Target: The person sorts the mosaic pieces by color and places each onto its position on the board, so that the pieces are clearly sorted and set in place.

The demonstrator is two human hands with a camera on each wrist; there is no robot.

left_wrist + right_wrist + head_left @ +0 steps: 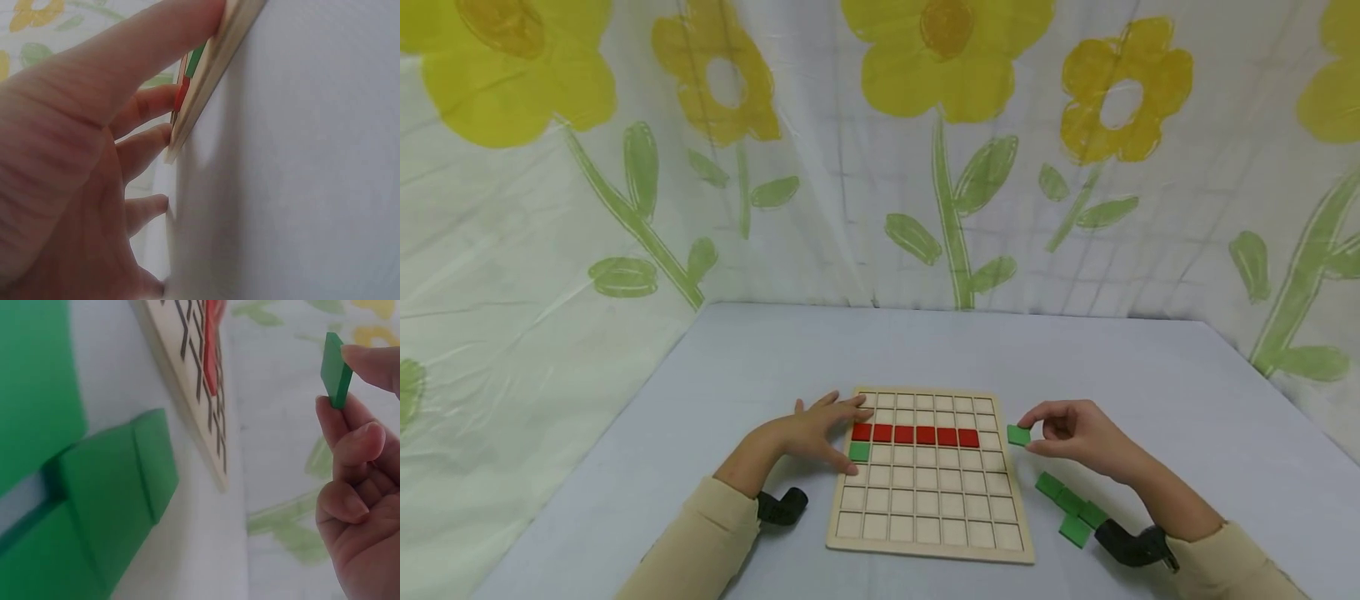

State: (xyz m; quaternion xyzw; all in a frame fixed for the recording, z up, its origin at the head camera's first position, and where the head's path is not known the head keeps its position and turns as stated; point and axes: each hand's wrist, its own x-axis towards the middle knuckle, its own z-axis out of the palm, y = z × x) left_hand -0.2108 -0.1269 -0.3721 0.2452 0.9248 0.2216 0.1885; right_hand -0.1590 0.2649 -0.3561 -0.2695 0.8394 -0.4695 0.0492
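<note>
Tile [1018, 435], green, in pinch of right hand [1078, 437], lower right of frame — grid board [927, 481], lower centre, under spread fingers of left hand [814, 430].

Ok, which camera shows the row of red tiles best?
The head view: all six red tiles show from above on the board. The left wrist catches only a sliver, the right wrist a narrow, foreshortened strip.

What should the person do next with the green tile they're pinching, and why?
Probably carry the pinched tile across with the right hand and lower it into the bare cell just right of the placed green tile: that row of the board, below six red tiles, holds only one tile.
</note>
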